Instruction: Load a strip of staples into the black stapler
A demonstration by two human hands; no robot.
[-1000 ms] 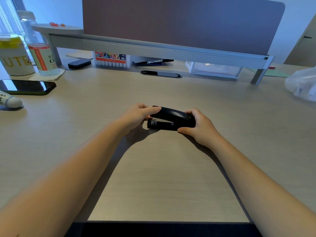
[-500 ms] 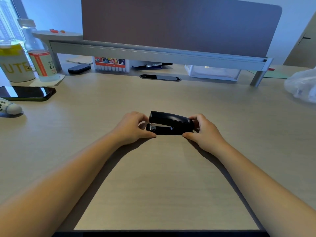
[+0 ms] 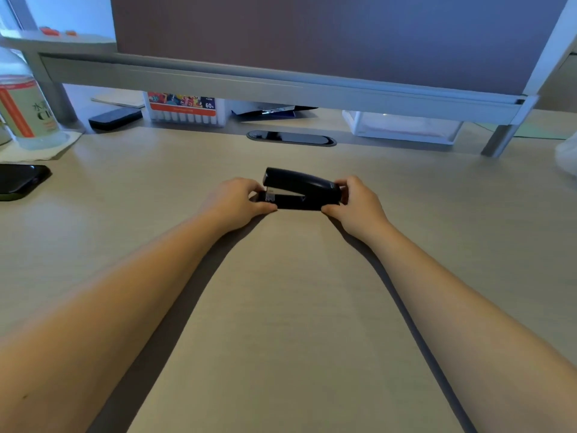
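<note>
The black stapler (image 3: 301, 189) lies lengthwise on the light wooden desk (image 3: 281, 307), its metal nose pointing left. My left hand (image 3: 239, 200) pinches the front end of its base, fingers curled around the nose. My right hand (image 3: 359, 201) grips the rear hinge end, thumb on the near side of the base. The stapler's top arm is down, with a small gap at the nose. No strip of staples is visible.
A phone (image 3: 22, 181) lies at the left edge, a bottle (image 3: 28, 114) behind it. Under the raised shelf (image 3: 249, 79) sit a marker box (image 3: 185, 109), a dark case (image 3: 115, 118) and a clear tray (image 3: 402, 126). A cable grommet (image 3: 292, 138) lies behind the stapler.
My left fingers have come off the stapler's top and now hold the front of its base. The stapler's top arm has settled lower. The camera has moved closer to the desk.
</note>
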